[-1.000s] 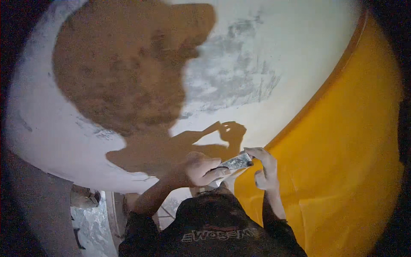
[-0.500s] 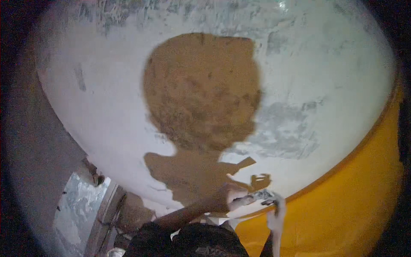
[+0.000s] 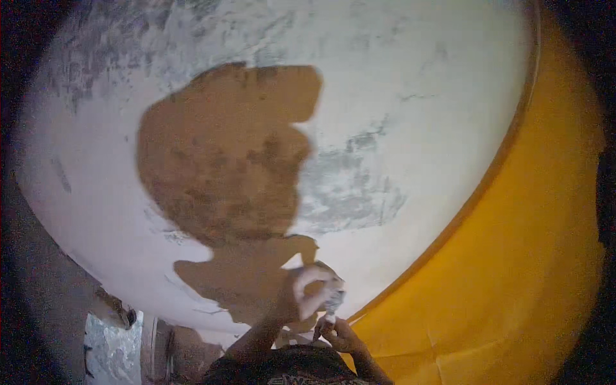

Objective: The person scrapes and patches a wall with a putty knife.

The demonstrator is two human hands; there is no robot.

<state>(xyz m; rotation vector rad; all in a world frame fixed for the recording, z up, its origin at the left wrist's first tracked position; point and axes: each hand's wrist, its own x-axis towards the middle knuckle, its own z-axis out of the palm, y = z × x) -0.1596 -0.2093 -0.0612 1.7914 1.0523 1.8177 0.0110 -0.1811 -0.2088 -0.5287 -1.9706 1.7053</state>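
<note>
Both hands meet low in the view, close to my body. A small pale thing (image 3: 333,301), smeared grey and white, stands between them; its kind is too blurred to tell. My left hand (image 3: 311,292) is curled, its fingertips and thumb closed at the upper end of that thing. Below it, my right hand (image 3: 338,335) is closed around the lower, whitish end. Behind the hands rises a broad white wall surface (image 3: 417,128) with rough grey patches, such as the grey patch (image 3: 350,189) right of my shadow.
My brown-looking shadow (image 3: 224,160) covers the middle of the white surface. An orange-yellow surface (image 3: 513,224) borders it along a curved edge at right. At lower left are a grey-white smeared sheet (image 3: 115,346) and a brown object (image 3: 115,308) beside a dark area.
The view has swung right, so the wall and shadow sit farther left. My right hand has come from the right side to below my left hand, with the pale thing now upright between them.
</note>
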